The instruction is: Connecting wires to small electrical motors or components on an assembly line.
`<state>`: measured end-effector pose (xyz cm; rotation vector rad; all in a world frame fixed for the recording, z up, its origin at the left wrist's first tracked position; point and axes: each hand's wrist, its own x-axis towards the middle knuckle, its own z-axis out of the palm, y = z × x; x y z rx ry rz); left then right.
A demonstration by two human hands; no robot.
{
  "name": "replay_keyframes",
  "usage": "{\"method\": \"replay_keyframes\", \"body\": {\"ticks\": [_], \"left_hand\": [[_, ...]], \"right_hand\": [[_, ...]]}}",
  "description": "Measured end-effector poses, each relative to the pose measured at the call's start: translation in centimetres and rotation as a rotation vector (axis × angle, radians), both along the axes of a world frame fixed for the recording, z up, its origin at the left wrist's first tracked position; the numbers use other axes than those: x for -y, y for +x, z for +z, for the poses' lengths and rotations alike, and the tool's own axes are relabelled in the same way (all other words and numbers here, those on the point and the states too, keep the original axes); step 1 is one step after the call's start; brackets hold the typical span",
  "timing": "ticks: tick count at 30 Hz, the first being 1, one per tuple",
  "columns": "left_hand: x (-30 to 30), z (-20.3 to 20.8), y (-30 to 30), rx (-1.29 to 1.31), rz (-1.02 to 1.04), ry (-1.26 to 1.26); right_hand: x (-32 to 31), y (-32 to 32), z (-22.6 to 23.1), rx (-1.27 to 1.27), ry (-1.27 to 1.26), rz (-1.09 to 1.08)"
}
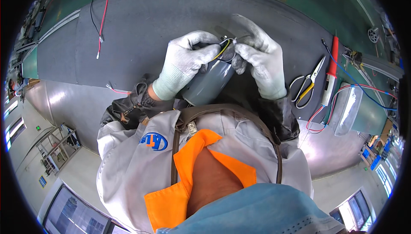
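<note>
A grey cylindrical housing [209, 83], like a small motor body, lies tilted on the dark bench mat close to my body. Thin wires rise from its far end, among them a yellow-green wire [223, 50]. My left hand [185, 58], in a white glove with grey fingertips, pinches the yellow-green wire between thumb and fingers. Opposite it, my right hand [263, 60], gloved alike, has its thumb and curled fingers closed beside a small white piece [234, 41] at the wires, while one finger stretches out. What exactly the right fingertips grip is hidden.
Right of my hands lie scissors [309, 84] with yellow on a handle, and a red-and-white tool [332, 71] with red and blue wires [364, 85] nearby. Red and black leads [102, 24] lie at the far left. Another red lead [117, 90] sits by my left sleeve.
</note>
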<state>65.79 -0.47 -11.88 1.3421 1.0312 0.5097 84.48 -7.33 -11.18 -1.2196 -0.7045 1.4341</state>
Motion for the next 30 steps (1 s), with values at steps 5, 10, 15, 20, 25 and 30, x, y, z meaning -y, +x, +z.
{"method": "replay_keyframes", "body": {"ticks": [5,10,15,20,25,30], "left_hand": [[-0.2,0.5,-0.1,-0.037,0.017,-0.143],[0.0,0.2,-0.1,-0.032,0.004,-0.076],[0.0,-0.4,0.0,-0.003,-0.045,0.027],[-0.2,-0.6,-0.1,-0.013,-0.060,0.067],[-0.4,-0.9,-0.3,-0.036,-0.134,0.206],[-0.6,-0.7,-0.4,-0.039,-0.141,0.190]], "right_hand": [[0.9,-1.0,-1.3,-0.079,0.125,-0.174],[0.9,-1.3,-1.2,-0.060,0.111,-0.197],[0.3,-0.1,-0.4,-0.026,0.035,-0.112],[0.2,0.1,-0.6,-0.036,0.027,-0.043],[0.6,-0.3,-1.1,-0.053,0.077,-0.141],[0.9,-0.5,-0.9,-0.057,0.078,-0.132]]}}
